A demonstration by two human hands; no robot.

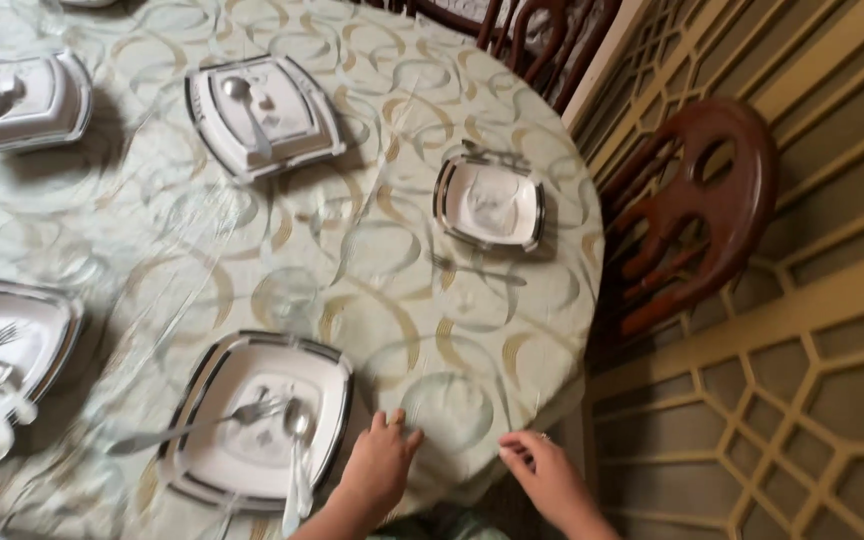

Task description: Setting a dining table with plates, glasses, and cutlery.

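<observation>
A pale green tablecloth point(372, 250) with looping gold and white ring patterns lies under a clear, glossy plastic cover over the round table, slightly wrinkled, its near edge draping down where both hands touch it beside the nearest square plate point(252, 420)

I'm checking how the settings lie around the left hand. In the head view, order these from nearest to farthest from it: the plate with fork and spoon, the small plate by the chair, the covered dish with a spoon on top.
From the left hand:
1. Plate with fork and spoon, just to its left at the near edge.
2. Small plate, farther up on the right, beside the wooden chair.
3. Covered dish, at the far side, top centre.
</observation>
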